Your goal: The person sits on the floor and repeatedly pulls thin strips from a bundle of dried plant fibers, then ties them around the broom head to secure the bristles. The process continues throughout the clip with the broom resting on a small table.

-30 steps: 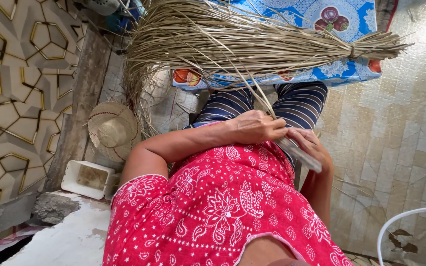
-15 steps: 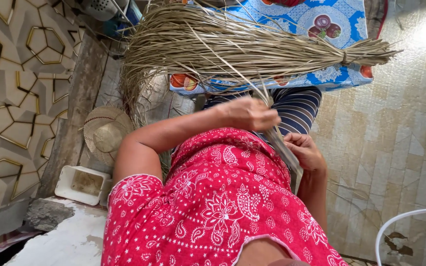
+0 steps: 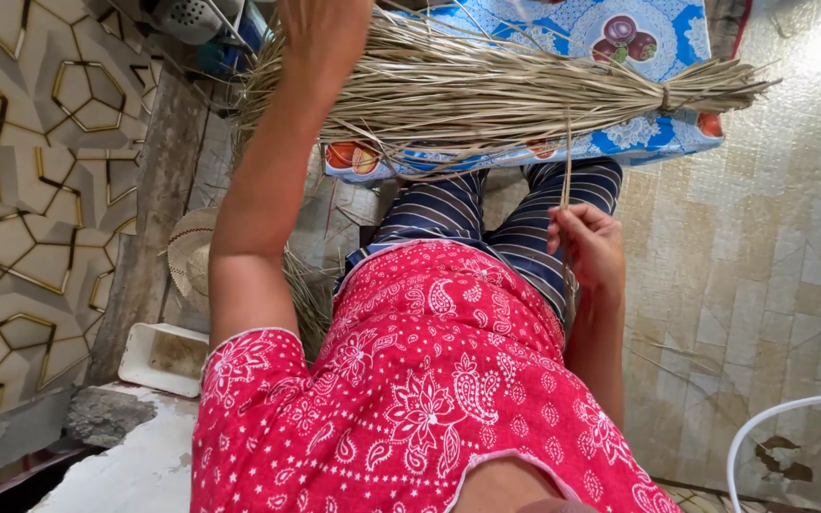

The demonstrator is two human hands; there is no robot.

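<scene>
Straw bundle: a big tied bundle of dry tan straw stalks (image 3: 525, 90) lies on a blue flowery cloth (image 3: 563, 28), past the knees in striped blue trousers (image 3: 486, 223).
Long way: the bundle runs side to side, with the tied end on the right and the loose fanned end on the left.
Left hand: the left hand (image 3: 320, 38) is stretched up onto the loose end. It touches the stalks, but I cannot tell if the fingers are closed on any.
Right hand: the right hand (image 3: 589, 249) is low, near the lap, pinching one thin straw stalk (image 3: 567, 161) that stands almost straight up to the bundle.
Nearer hand: the left hand is on the bundle; the right hand is just below it.
Nearby: a pale woven hat (image 3: 192, 266) and a white plastic tub (image 3: 163, 356) sit on the floor at the left.
</scene>
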